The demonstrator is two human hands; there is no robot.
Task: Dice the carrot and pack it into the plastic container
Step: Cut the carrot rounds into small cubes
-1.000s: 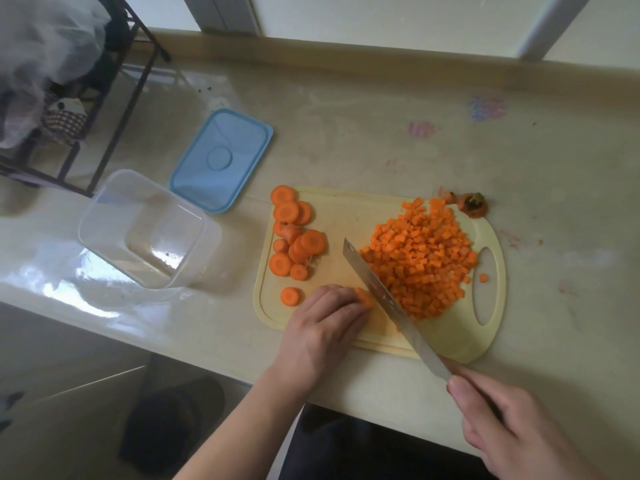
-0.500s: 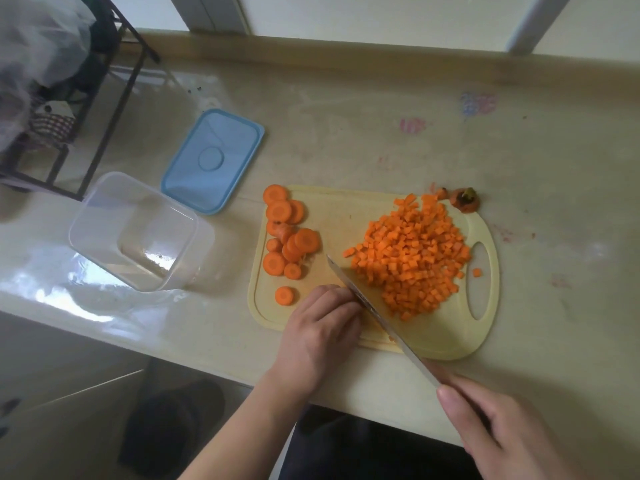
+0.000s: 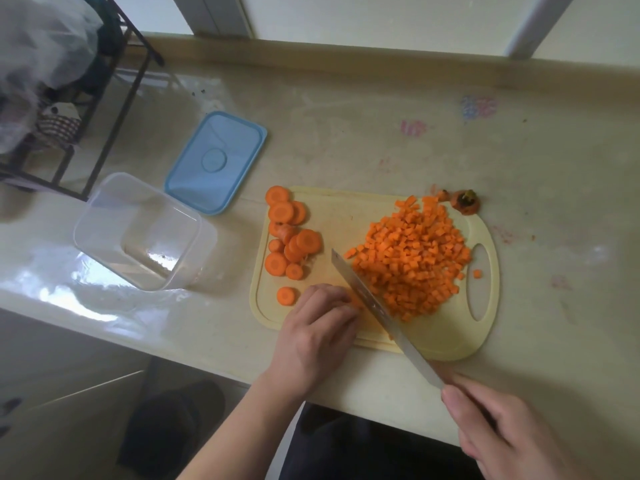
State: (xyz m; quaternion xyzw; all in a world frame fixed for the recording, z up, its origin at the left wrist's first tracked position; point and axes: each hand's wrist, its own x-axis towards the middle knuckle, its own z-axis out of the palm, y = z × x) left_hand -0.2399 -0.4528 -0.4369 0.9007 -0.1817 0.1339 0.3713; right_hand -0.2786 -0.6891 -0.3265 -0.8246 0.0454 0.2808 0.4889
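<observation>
A pale yellow cutting board lies on the counter. A large heap of diced carrot covers its right half. Several carrot rounds lie at its left end. My left hand sits with curled fingers on the board's near edge, holding down carrot pieces that are mostly hidden beneath it. My right hand grips the handle of a knife, whose blade runs diagonally right beside my left fingers and along the heap's edge. An empty clear plastic container stands to the left of the board.
A blue lid lies behind the container. The carrot's top end sits off the board's far right corner. A black wire rack with bags stands at the far left. The counter's front edge runs just below the board.
The knife blade has shifted a little to the left, closer to my left fingers. My left hand has stayed put on the board.
</observation>
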